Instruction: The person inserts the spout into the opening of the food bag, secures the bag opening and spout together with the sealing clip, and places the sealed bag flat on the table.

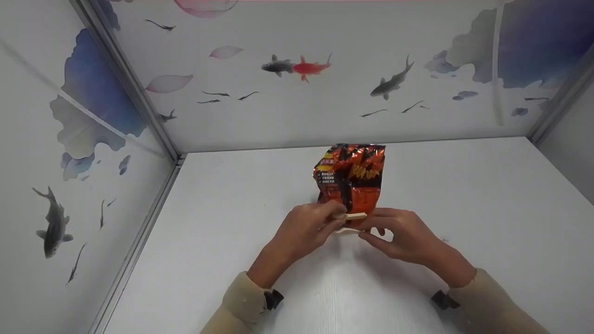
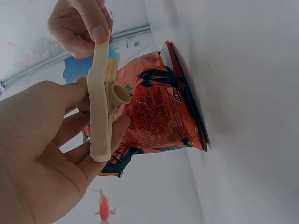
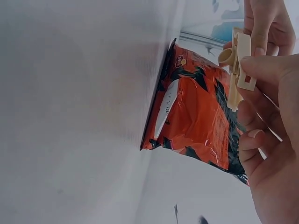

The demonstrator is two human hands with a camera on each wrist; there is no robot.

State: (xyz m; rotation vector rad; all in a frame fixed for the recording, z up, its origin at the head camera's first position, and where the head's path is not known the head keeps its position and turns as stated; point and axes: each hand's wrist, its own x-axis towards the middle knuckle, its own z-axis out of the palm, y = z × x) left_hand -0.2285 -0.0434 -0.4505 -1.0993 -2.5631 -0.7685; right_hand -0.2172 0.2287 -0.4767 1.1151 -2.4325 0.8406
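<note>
A cream plastic bag clip with a round spout is held between my two hands, in front of an orange and black snack bag. My left hand grips the clip with thumb and fingers. At the clip's other end, my right hand pinches its long bar, the thumb lying on it in the right wrist view. Two pale bars show apart in the head view. The bag stands upright and looks full. Whether the clip touches the bag is hidden by the fingers.
A white table lies under the bag and hands. Behind it rises a white panel printed with fish and petals, and another printed panel stands at the left. A metal frame edge runs between them.
</note>
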